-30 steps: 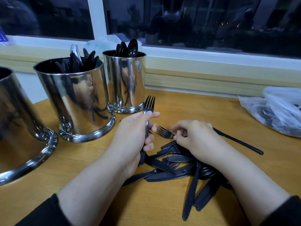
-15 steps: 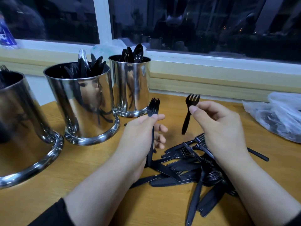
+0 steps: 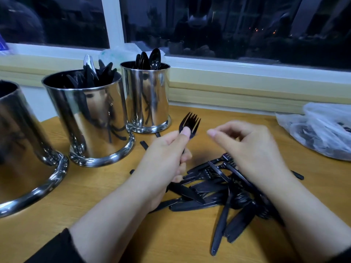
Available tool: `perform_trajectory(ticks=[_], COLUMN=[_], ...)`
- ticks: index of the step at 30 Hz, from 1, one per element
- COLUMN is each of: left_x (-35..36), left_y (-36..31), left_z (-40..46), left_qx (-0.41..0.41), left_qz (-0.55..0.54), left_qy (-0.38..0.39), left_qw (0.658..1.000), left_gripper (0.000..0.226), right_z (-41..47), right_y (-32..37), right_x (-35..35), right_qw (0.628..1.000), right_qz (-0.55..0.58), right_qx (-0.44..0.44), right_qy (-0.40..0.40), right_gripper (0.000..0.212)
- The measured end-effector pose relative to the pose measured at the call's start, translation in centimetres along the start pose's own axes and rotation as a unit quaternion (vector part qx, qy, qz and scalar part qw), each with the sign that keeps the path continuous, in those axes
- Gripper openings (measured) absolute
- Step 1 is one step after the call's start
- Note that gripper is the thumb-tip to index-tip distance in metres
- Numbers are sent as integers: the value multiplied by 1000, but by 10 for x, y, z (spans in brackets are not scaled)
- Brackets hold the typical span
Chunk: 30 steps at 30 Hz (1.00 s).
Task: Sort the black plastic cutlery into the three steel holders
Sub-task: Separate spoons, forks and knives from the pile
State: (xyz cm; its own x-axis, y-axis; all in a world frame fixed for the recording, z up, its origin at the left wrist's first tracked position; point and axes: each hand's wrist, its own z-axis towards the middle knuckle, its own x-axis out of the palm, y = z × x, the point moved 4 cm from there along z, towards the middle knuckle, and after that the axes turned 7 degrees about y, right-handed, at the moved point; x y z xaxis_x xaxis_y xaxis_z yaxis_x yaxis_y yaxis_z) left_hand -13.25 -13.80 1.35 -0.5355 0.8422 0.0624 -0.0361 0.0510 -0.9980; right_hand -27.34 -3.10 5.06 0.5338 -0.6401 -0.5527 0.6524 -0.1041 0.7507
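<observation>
Forks (image 3: 190,124) stand upright in left hand (image 3: 163,164).

The three holders are polished steel: the nearest holder (image 3: 28,149), the middle holder (image 3: 89,118) and the far holder (image 3: 148,97) all have mirror-bright walls that reflect the room, and rolled, shiny base rims. The cutlery pile (image 3: 224,190) is black plastic with a smooth, slightly glossy sheen, as are the forks (image 3: 190,124) held upright, the knives (image 3: 98,73) and the spoons (image 3: 150,58) standing in the holders. The counter (image 3: 95,190) is light wood with a fine visible grain and a smooth satin finish. The bag (image 3: 322,130) is thin, crinkled, translucent plastic film. The window frame (image 3: 112,21) is smooth white. The sleeve (image 3: 55,249) is matt black cloth.
</observation>
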Motion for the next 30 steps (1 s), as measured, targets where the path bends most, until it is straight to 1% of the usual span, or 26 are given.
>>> perform_trajectory(ticks=[2, 4, 6, 9, 11, 13, 17, 18, 19, 22, 24, 27, 30], left_x=[0, 0, 0, 3, 5, 11, 39, 47, 55, 72, 78, 81, 76], left_y=[0, 1, 3, 3, 2, 0, -4, -4, -3, -1, 0, 5, 9], left_z=[1, 3, 3, 4, 3, 4, 9, 10, 10, 10, 8, 6, 6], left_qx=[4, 12, 22, 33, 27, 20, 2, 0, 1, 16, 19, 11, -1], left_qz=[-1, -2, 16, 59, 81, 71, -2, 1, 19, 61, 78, 136, 152], left_qy=[-4, -1, 1, 3, -3, -10, -20, -18, -14, 1, 14, 34, 16], left_qw=[1000, 1000, 1000, 998, 996, 997, 1000, 1000, 1000, 998, 997, 990, 988], left_gripper=[35, 23, 21, 24, 25, 24, 24, 22, 21, 38, 44, 44, 40], right_z=[-5, -13, -24, -37, -41, -41, -39, -39, -39, -40, -42, -44, -44], right_y=[-16, -40, -62, -79, -83, -86, -87, -86, -85, -84, -84, -85, -85], right_x=[-27, -50, -68, -80, -82, -79, -68, -66, -67, -76, -85, -87, -80], right_qw=[999, 991, 978, 960, 951, 946, 948, 949, 949, 941, 932, 923, 927], right_qz=[-42, -110, -165, -196, -200, -199, -194, -191, -189, -197, -195, -190, -189], right_qx=[25, 73, 124, 162, 174, 174, 154, 152, 151, 170, 194, 203, 198], right_qy=[-25, -16, 27, 115, 160, 186, 197, 198, 201, 218, 235, 265, 257], right_gripper=[27, 31, 30, 28, 25, 26, 30, 30, 29, 30, 33, 33, 26])
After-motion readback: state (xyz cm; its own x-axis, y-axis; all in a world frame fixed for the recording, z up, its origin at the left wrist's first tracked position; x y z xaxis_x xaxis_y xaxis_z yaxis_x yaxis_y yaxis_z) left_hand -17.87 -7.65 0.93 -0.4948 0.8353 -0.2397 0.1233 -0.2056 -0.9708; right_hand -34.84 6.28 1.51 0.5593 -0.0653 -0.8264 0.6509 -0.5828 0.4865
